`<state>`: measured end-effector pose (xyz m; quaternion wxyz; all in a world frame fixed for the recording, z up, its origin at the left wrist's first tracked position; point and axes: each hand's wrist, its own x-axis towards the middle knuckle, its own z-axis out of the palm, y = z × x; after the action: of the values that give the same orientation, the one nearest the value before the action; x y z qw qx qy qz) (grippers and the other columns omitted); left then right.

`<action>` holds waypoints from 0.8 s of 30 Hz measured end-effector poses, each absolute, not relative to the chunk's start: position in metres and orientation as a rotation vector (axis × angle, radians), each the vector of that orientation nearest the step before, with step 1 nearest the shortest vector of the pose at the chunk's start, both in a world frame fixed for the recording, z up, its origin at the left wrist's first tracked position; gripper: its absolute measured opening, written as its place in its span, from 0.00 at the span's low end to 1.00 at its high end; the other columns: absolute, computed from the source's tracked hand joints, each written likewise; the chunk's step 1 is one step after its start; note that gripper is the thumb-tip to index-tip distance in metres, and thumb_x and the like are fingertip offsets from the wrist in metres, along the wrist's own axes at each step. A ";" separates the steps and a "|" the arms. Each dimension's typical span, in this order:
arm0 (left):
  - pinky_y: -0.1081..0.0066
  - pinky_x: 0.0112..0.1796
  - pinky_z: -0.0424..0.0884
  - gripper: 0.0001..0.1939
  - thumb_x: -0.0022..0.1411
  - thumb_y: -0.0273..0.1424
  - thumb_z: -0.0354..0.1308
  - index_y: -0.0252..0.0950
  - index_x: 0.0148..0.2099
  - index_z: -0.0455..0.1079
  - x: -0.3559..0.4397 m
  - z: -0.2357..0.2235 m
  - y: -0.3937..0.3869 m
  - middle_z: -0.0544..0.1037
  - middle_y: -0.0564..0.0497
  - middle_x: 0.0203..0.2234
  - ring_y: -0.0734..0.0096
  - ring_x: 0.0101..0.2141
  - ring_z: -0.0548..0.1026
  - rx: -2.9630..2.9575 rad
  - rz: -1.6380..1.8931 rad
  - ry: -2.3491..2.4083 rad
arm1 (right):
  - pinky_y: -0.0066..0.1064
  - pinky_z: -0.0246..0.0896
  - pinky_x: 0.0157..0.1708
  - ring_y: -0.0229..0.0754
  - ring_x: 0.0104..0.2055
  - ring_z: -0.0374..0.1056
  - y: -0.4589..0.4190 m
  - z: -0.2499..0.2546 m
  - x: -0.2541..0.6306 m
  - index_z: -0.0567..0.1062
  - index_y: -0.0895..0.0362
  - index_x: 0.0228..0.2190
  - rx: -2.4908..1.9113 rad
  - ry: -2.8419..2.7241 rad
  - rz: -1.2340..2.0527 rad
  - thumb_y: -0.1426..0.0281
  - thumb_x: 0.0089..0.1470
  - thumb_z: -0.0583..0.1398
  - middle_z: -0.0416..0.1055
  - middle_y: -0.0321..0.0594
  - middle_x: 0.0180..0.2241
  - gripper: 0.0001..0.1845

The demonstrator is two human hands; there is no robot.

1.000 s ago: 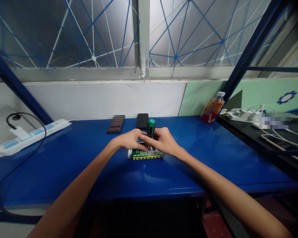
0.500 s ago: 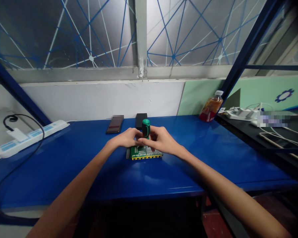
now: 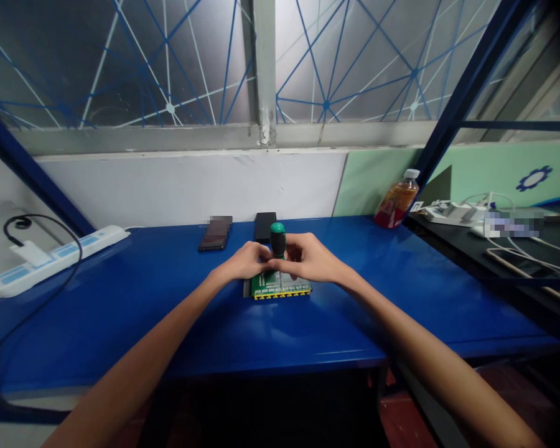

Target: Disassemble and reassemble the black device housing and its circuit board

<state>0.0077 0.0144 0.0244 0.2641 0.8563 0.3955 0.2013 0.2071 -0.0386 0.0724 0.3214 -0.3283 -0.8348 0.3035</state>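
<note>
A screwdriver [image 3: 277, 239] with a green and black handle stands nearly upright over a green circuit board [image 3: 273, 283]. My right hand [image 3: 315, 258] is closed round the lower part of its handle, thumb in front. From the other side my left hand [image 3: 247, 260] reaches in, its fingers curled against the screwdriver and above the board's left part. Its fingertips are partly hidden, so what they grip cannot be made out. Yellow parts line the board's near edge, and the board lies on the blue table [image 3: 214, 330]. The screwdriver's tip is hidden by my hands.
Behind my hands lie a dark phone [image 3: 215, 234] and a black box [image 3: 265, 226]. A white power strip [image 3: 60, 261] with a black cable sits at the left. At the right back stands a drink bottle [image 3: 397, 200], beside a black shelf [image 3: 471, 255] with cables.
The circuit board, the screwdriver and both hands have shifted slightly to the right. The screwdriver remains nearly upright between my hands.
</note>
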 end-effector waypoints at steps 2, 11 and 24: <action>0.72 0.30 0.64 0.10 0.54 0.33 0.57 0.31 0.30 0.76 0.010 0.025 0.013 0.78 0.49 0.26 0.68 0.29 0.73 2.325 0.565 1.075 | 0.27 0.48 0.22 0.32 0.21 0.59 -0.038 0.073 0.209 0.70 0.58 0.29 -0.861 -2.199 0.801 0.66 0.51 0.61 0.63 0.31 0.19 0.07; 0.67 0.39 0.68 0.11 0.54 0.35 0.64 0.31 0.35 0.78 0.009 0.054 0.000 0.80 0.47 0.31 0.64 0.35 0.75 2.220 0.437 0.675 | 0.27 0.52 0.23 0.34 0.24 0.61 -0.034 0.074 0.215 0.71 0.59 0.31 -0.847 -2.218 0.869 0.70 0.47 0.60 0.67 0.34 0.24 0.06; 0.72 0.31 0.67 0.10 0.50 0.34 0.68 0.32 0.31 0.79 0.015 0.051 -0.008 0.79 0.50 0.25 0.69 0.28 0.74 2.071 0.541 0.831 | 0.28 0.49 0.24 0.33 0.23 0.56 -0.034 0.068 0.207 0.73 0.59 0.33 -0.934 -2.105 0.821 0.59 0.51 0.62 0.64 0.33 0.22 0.15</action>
<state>0.0155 -0.0077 0.0506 0.4101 0.8226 0.3302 0.2148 0.2071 -0.0335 0.0677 0.3415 -0.3591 -0.8092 0.3157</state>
